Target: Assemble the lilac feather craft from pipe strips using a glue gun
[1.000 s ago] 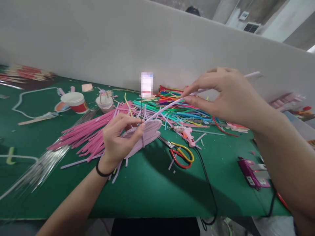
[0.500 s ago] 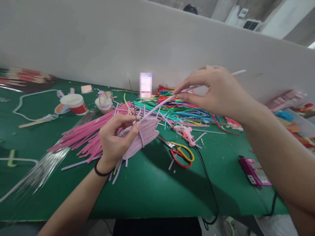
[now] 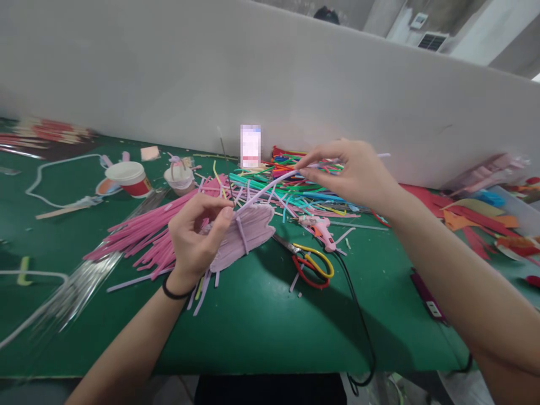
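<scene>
My left hand (image 3: 196,239) pinches the edge of a flat, ridged lilac shape (image 3: 255,228) built of pipe cleaners laid side by side. One lilac strip crosses its face. A thin dark wire (image 3: 225,166) rises from beside my left fingertips. From the same spot a long lilac pipe cleaner (image 3: 272,185) runs up to the right, slightly bowed. Its far part is closed between thumb and fingers of my right hand (image 3: 352,171), and the tip sticks out behind that hand. My left fingers hide where pipe cleaner and shape meet.
Scissors (image 3: 312,267) and a pink glue gun (image 3: 318,230) lie right of the shape, the gun's black cord trailing forward. Pink pipe cleaners (image 3: 143,239) spread at left, coloured ones (image 3: 304,194) behind. A paper cup (image 3: 133,181), a small white tub (image 3: 179,177) and a phone (image 3: 250,146) stand further back.
My right hand has moved down and slightly left, and the pipe cleaner now bows more. My left hand stays nearly in place on the lilac shape.
</scene>
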A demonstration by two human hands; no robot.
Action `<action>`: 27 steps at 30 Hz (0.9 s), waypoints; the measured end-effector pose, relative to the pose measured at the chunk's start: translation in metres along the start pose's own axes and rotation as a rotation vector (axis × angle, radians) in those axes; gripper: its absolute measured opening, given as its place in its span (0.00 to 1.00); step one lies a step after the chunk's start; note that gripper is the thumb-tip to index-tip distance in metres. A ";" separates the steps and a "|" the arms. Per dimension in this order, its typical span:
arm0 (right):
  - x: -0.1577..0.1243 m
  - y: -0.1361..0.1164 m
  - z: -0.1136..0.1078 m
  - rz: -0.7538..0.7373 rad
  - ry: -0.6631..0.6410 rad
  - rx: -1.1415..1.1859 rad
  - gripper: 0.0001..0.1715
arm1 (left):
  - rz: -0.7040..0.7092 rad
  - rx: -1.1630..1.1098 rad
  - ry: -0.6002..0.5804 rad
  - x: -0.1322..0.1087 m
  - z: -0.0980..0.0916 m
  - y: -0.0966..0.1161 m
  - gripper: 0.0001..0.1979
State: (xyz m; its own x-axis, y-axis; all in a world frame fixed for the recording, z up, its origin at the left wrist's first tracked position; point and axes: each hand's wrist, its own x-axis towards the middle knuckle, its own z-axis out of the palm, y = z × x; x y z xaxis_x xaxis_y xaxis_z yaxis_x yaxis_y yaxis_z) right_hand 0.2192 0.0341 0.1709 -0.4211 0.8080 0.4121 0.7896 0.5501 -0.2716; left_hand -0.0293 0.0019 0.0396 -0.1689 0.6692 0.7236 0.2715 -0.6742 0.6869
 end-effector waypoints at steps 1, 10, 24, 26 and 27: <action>-0.001 0.001 0.000 0.004 -0.001 0.010 0.08 | -0.003 -0.004 0.000 0.000 0.000 0.000 0.03; -0.003 0.005 0.002 -0.004 0.004 0.041 0.09 | 0.259 0.194 0.004 0.004 0.000 -0.003 0.06; -0.007 0.010 -0.002 0.002 0.013 0.007 0.09 | 0.263 0.230 -0.020 -0.001 0.000 -0.005 0.10; -0.008 0.011 -0.003 0.000 0.008 0.001 0.09 | 0.284 0.237 -0.006 -0.001 0.001 -0.006 0.09; -0.008 0.012 -0.004 0.000 0.006 -0.001 0.09 | 0.287 0.235 -0.006 -0.001 0.001 -0.006 0.09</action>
State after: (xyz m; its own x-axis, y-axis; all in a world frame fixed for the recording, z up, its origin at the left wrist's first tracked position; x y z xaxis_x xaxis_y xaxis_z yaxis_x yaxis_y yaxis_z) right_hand 0.2335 0.0329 0.1678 -0.4187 0.8067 0.4170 0.7902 0.5499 -0.2704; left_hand -0.0298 0.0061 0.0345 -0.0485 0.4655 0.8837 0.5175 -0.7450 0.4209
